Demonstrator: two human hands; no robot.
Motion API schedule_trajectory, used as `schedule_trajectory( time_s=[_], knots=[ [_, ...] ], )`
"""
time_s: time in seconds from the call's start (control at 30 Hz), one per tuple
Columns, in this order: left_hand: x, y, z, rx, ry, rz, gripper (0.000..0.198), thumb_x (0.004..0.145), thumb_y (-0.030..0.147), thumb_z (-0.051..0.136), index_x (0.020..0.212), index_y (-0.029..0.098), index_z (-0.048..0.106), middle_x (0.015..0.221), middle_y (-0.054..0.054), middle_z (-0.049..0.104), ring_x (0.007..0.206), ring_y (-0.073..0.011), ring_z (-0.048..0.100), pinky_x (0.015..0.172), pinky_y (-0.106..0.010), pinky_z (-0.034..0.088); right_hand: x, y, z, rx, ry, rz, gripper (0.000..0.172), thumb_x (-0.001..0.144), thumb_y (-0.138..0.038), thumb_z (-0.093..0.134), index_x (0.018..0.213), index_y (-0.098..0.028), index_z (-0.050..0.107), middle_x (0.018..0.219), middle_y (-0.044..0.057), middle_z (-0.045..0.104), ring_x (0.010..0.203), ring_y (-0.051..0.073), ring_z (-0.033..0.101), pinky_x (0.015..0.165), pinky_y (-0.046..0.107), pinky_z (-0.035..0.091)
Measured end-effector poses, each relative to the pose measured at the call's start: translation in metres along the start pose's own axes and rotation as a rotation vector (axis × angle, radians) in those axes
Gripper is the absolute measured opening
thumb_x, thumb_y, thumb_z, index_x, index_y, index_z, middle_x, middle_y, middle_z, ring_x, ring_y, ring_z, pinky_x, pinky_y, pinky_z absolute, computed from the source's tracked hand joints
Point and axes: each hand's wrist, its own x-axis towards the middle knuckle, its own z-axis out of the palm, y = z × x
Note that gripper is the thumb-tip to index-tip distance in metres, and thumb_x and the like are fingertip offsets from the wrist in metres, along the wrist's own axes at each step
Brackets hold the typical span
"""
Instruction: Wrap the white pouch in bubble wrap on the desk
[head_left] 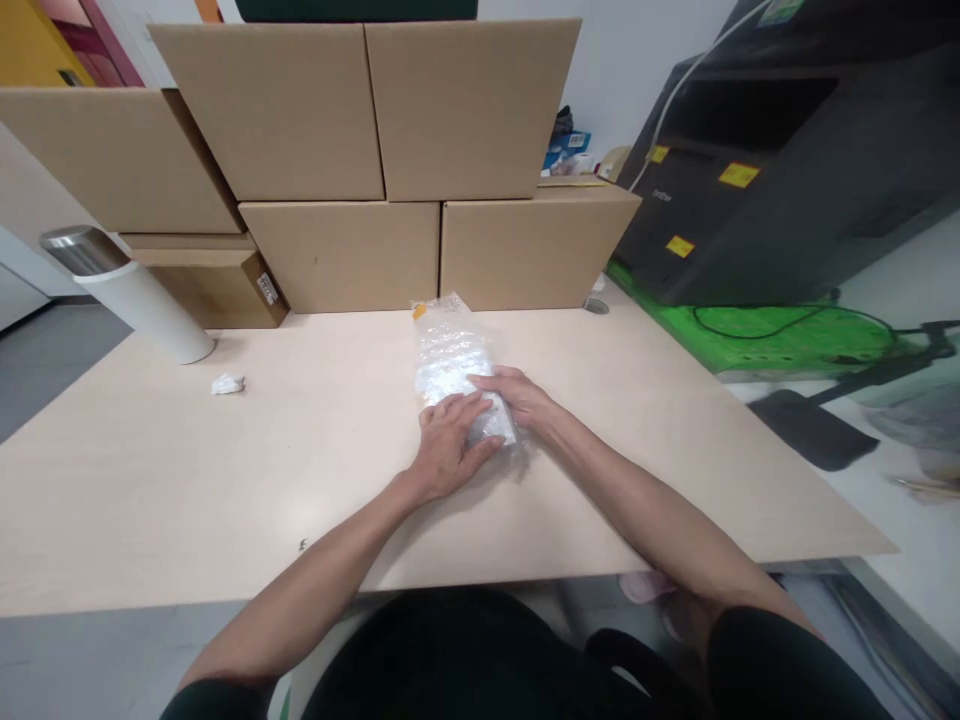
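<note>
A flat package in clear bubble wrap (452, 345) lies on the table in front of me, with a shiny silvery-white item inside whose kind I cannot make out. Loose clear plastic sticks out at its near right end, and an orange mark shows at its far left corner. My left hand (452, 445) lies over the near left part of the package, fingers spread and thumb apart. At the package's right edge, my right hand (521, 397) grips it, thumb on top and the other fingers partly hidden.
Cardboard boxes (341, 257) are stacked along the table's back edge. A white bottle with a metal lid (146, 300) stands at the left, near a crumpled white scrap (227, 384). To the right are a black printer (697, 220) on a green surface and a dark arm-mounted plate (814, 430).
</note>
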Motion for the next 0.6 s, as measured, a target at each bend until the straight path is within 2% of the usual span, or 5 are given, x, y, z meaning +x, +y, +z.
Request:
schedule_trajectory(
  time_s=[0.2, 0.27, 0.33, 0.43, 0.6],
  knots=[
    [0.012, -0.024, -0.058, -0.040, 0.120, -0.076, 0.053, 0.098, 0.060, 0.037, 0.136, 0.031, 0.060, 0.161, -0.004, 0.038, 0.154, -0.0341, 0.014, 0.118, -0.063, -0.003, -0.043, -0.005, 0.004, 0.061, -0.312, 0.042, 0.044, 0.057, -0.028, 0.090, 0.095, -0.016, 0.070, 0.081, 0.003, 0.074, 0.071, 0.019, 0.069, 0.067, 0.031, 0.055],
    [0.011, -0.032, -0.079, -0.279, 0.022, -0.038, 0.062, 0.096, 0.070, 0.029, 0.130, 0.033, 0.065, 0.154, -0.004, 0.049, 0.150, -0.0334, 0.028, 0.120, -0.061, 0.005, -0.063, -0.011, -0.001, 0.031, -0.414, 0.037, 0.042, 0.061, -0.029, 0.089, 0.097, -0.015, 0.073, 0.088, 0.005, 0.075, 0.076, 0.020, 0.070, 0.071, 0.032, 0.056],
    [0.005, -0.035, -0.090, -0.637, -0.133, -0.027, 0.072, 0.090, 0.080, 0.030, 0.130, 0.032, 0.066, 0.145, -0.008, 0.058, 0.138, -0.0330, 0.048, 0.117, -0.055, 0.029, -0.078, -0.017, -0.005, 0.028, -0.447, 0.024, 0.038, 0.063, -0.028, 0.088, 0.096, -0.016, 0.074, 0.089, 0.005, 0.076, 0.078, 0.020, 0.071, 0.073, 0.033, 0.056],
    [-0.005, -0.032, -0.086, -1.117, -0.266, -0.105, 0.087, 0.079, 0.089, 0.035, 0.135, 0.028, 0.063, 0.139, -0.013, 0.062, 0.128, -0.0348, 0.058, 0.103, -0.048, 0.049, -0.087, -0.024, -0.007, 0.090, -0.387, -0.029, 0.037, 0.064, -0.030, 0.087, 0.097, -0.017, 0.075, 0.088, 0.005, 0.076, 0.075, 0.021, 0.071, 0.071, 0.034, 0.056],
    [-0.005, -0.026, -0.052, -1.403, -0.004, -0.298, 0.109, 0.072, 0.097, 0.021, 0.135, 0.016, 0.057, 0.127, -0.020, 0.067, 0.126, -0.0387, 0.059, 0.102, -0.053, 0.048, -0.059, -0.017, 0.004, 0.212, -0.078, -0.151, 0.039, 0.057, -0.035, 0.090, 0.089, -0.019, 0.073, 0.077, 0.001, 0.073, 0.063, 0.017, 0.067, 0.062, 0.029, 0.053]
  ],
)
